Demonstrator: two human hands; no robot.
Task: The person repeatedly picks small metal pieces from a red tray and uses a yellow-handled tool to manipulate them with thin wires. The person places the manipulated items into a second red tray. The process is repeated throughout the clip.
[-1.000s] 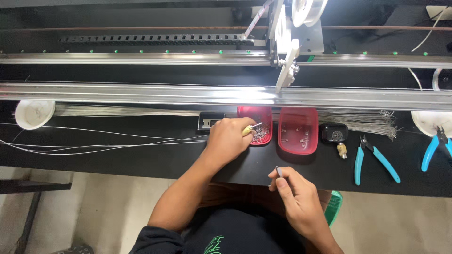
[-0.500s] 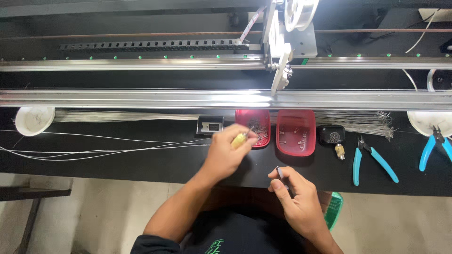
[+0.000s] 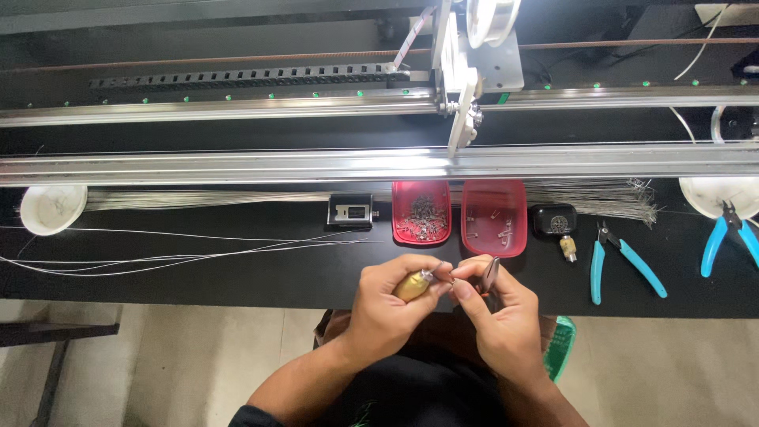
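Note:
My left hand [image 3: 389, 302] grips a small tool with a yellow-brown handle [image 3: 413, 286], its metal tip pointing right. My right hand [image 3: 496, 312] pinches a thin metal piece [image 3: 490, 273] between thumb and fingers. The two hands meet fingertip to fingertip over the front edge of the black bench [image 3: 237, 277]. Just beyond them sit two red trays: the left tray [image 3: 421, 212] is heaped with small metal parts, the right tray [image 3: 494, 217] holds a few.
Long thin wires [image 3: 158, 249] lie across the bench at left, beside a white cup [image 3: 52, 209]. A small black device [image 3: 350, 210], a black box [image 3: 553, 221], blue-handled pliers [image 3: 624, 265] and a second pair [image 3: 731, 237] lie nearby. A metal rail machine [image 3: 379, 162] spans the back.
My left hand has pulled back from the left red tray toward me with the yellow-handled tool. It has joined my right hand at the bench's front edge.

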